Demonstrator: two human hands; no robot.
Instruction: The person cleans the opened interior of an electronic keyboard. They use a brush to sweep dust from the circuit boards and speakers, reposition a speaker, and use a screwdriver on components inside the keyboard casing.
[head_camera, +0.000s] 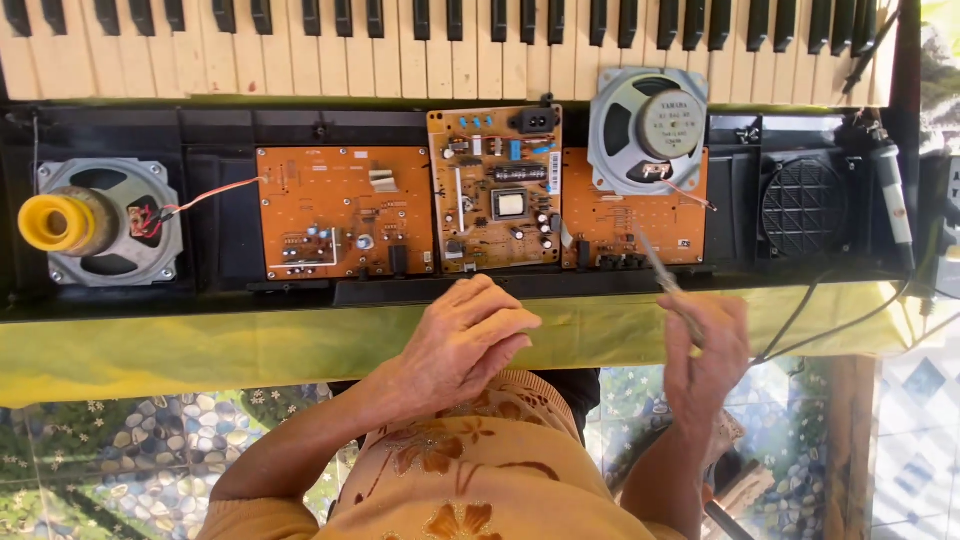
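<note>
Before the boards, hands (705, 350) gripping tweezers (665, 280)

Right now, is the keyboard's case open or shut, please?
Open: the keyboard lies with its circuit boards and speakers exposed.

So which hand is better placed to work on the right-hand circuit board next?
Probably the right hand: it holds the thin metal tool, whose tip lies over the right board. The left hand is empty, near the middle board.
</note>
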